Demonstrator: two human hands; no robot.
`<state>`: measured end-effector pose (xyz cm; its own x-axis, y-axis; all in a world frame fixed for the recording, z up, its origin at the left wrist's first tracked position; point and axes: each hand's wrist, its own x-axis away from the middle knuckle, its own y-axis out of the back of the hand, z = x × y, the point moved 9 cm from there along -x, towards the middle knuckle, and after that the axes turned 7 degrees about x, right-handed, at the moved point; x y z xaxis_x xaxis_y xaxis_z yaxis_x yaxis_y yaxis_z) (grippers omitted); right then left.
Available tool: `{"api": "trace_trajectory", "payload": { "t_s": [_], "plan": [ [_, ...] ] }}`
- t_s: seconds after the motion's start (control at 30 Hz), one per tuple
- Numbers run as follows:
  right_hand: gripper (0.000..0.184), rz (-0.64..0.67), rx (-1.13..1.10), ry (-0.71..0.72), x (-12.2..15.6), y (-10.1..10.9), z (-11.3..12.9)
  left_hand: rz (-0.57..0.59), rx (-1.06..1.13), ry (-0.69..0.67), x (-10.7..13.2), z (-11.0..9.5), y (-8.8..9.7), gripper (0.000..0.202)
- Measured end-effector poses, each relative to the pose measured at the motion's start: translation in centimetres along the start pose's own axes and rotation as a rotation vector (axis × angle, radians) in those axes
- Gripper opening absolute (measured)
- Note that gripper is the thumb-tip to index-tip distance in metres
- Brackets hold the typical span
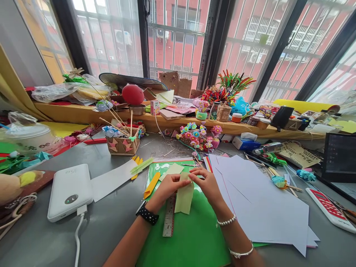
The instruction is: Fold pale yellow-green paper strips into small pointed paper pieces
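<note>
Both hands pinch the top of a pale yellow-green paper strip (184,199), which hangs down over a green folder (194,237). My left hand (172,186) grips the strip's upper left edge between thumb and fingers. At the upper right corner, my right hand (205,183) has its thumb and fingertips closed on the same paper. A ruler (168,220) lies under the left hand, partly covered by it. Another pale green paper piece (172,170) rests just behind the left hand. Left of it lies a folded orange paper piece (152,185).
A white power bank (71,189) with a cable sits at left, beside a white paper strip (112,180). Stacked white sheets (267,207) spread at right, near a red-and-white calculator (330,209). Behind stand a cardboard basket (123,146) and crocheted flowers (197,135).
</note>
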<state>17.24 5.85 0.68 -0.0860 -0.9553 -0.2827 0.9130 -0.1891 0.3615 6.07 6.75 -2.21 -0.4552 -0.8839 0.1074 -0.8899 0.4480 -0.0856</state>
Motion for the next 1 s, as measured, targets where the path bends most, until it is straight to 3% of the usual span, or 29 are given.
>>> {"api": "trace_trajectory", "payload": {
  "t_s": [0.37, 0.77, 1.0],
  "plan": [
    [0.016, 0.02, 0.013, 0.014, 0.1, -0.3, 0.2, -0.03, 0.034, 0.023, 0.1, 0.3, 0.2, 0.029],
    [0.026, 0.262, 0.286, 0.224, 0.6, -2.2, 1.9, 0.086, -0.001, 0.081, 0.3, 0.2, 0.3, 0.033],
    [0.025, 0.219, 0.406, 0.279, 0.9, -2.5, 2.5, 0.112, 0.025, 0.11, 0.5, 0.1, 0.2, 0.031]
  ]
}}
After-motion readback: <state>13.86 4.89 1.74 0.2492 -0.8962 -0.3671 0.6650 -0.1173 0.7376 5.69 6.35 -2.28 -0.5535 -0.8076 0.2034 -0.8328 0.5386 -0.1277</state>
